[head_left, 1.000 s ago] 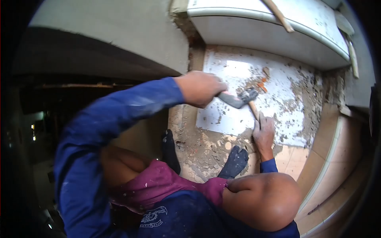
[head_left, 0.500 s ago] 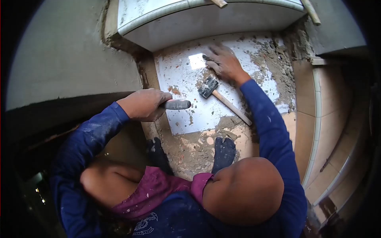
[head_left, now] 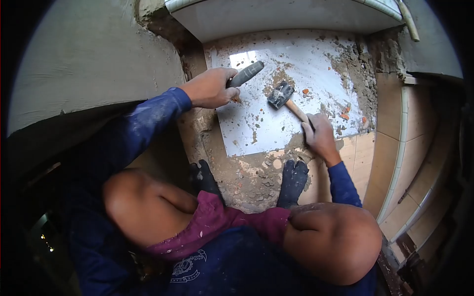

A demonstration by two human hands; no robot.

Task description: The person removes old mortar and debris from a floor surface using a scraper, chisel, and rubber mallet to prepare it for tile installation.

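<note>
My left hand (head_left: 212, 89) is closed around a tool with a dark grey, rounded grip (head_left: 248, 74), which points up and to the right over the dusty white tile (head_left: 242, 126). The tool's other end is hidden by the hand, so its kind does not show. A club hammer (head_left: 281, 94) with a dusty black head and a pale wooden handle lies slantwise on the tile, head to the upper left. Around the lower end of its handle my right hand (head_left: 321, 133) is closed.
Crumbled mortar (head_left: 363, 79) lies along the right side, with orange fragments (head_left: 344, 117) on the tile. A tiled ledge (head_left: 286, 22) closes off the back. My feet (head_left: 294, 182) stand just in front. Another wooden handle (head_left: 409, 22) rests at the upper right.
My right hand has come back from the far part of the tile and taken hold of the hammer's handle. My left hand has moved forward, its tool now angled upward. Orange fragments now show.
</note>
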